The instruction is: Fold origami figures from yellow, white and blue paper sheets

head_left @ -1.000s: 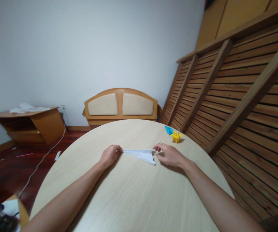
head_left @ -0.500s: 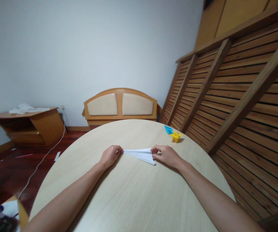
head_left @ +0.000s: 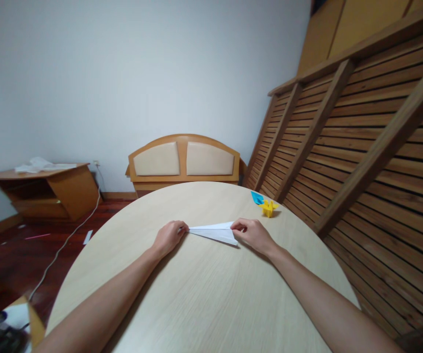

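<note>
White folded paper (head_left: 214,232) on counter (head_left: 204,294): right hand (head_left: 253,234) fingers, spread earlier, now pinch its wide end; left hand (head_left: 167,236) pinches tip.

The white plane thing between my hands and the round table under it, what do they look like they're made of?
The white folded plane looks like thin matte paper: sharp creases, flat layers. The round table shows pale, fine straight grain with a dull sheen, probably wood veneer or laminate; which cannot be told.
</note>
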Tool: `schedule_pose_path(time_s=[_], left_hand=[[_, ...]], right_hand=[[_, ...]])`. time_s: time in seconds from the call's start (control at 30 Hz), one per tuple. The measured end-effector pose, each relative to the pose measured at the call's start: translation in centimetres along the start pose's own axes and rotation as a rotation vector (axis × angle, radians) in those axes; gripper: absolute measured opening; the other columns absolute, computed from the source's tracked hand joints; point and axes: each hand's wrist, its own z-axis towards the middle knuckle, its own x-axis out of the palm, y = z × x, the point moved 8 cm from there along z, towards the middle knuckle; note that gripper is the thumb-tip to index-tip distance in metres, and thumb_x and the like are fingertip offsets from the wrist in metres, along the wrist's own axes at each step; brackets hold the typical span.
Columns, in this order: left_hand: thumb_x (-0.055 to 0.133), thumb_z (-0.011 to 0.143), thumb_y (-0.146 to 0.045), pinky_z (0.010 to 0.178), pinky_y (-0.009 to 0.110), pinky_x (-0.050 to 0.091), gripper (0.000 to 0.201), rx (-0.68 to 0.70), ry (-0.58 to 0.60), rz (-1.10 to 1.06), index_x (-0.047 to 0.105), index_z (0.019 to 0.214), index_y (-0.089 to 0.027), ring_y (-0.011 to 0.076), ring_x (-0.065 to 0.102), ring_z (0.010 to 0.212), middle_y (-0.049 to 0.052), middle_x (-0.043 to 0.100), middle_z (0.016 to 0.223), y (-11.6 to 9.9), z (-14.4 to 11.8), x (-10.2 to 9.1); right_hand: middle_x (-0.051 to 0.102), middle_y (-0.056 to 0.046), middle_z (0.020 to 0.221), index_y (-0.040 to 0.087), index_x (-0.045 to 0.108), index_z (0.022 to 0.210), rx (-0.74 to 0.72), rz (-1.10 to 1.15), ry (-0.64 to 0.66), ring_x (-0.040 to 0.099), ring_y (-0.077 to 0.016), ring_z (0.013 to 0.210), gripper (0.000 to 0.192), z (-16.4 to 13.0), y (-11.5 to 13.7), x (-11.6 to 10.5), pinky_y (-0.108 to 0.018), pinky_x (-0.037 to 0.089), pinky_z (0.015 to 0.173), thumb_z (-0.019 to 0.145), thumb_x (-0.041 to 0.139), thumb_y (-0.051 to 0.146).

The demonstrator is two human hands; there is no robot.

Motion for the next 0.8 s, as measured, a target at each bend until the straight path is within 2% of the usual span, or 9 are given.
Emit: schedule_pose_path(time_s=[0.13,0.3,0.6,0.8], left_hand=[[0.051,0.091,-0.019,0.091,0.030,0.048,0.023,0.040,-0.032,-0.028,0.067,0.106,-0.025,0.0213,0.063,0.108,0.004,0.070,0.115,-0.4,-0.2,-0.2],[0.052,0.090,-0.017,0.100,0.033,0.045,0.022,0.071,-0.055,-0.034,0.065,0.107,-0.022,0.0220,0.056,0.119,0.007,0.060,0.132,-0.9,-0.4,-0.5],[0.048,0.095,-0.032,0.103,0.039,0.044,0.024,0.161,-0.045,-0.045,0.064,0.107,-0.019,0.0248,0.055,0.121,0.012,0.059,0.130,-3.1,-1.2,-0.6],[0.049,0.094,-0.032,0.105,0.040,0.043,0.022,0.228,-0.005,-0.055,0.066,0.102,-0.021,0.0262,0.053,0.123,0.012,0.058,0.132,-5.2,-2.0,-0.3]], right_hand=[[0.076,-0.003,0.084,0.020,0.073,0.085,0.043,0.048,-0.011,0.070,-0.0182,0.076,0.015,0.1,-0.6,-0.1,-0.026,0.052,0.071,0.079,0.061,0.024],[0.075,-0.006,0.084,0.018,0.073,0.085,0.118,0.051,-0.130,0.070,-0.0198,0.077,0.015,0.5,-2.2,-1.3,-0.029,0.054,0.072,0.078,0.062,0.026],[0.073,-0.003,0.074,0.018,0.069,0.081,0.294,-0.106,-0.384,0.069,-0.0191,0.071,0.014,0.3,-5.2,-4.3,-0.027,0.050,0.066,0.073,0.059,0.021],[0.073,-0.003,0.075,0.019,0.068,0.079,0.412,-0.268,-0.475,0.068,-0.0194,0.071,0.010,-0.1,-7.3,-5.9,-0.027,0.047,0.064,0.074,0.060,0.021]])
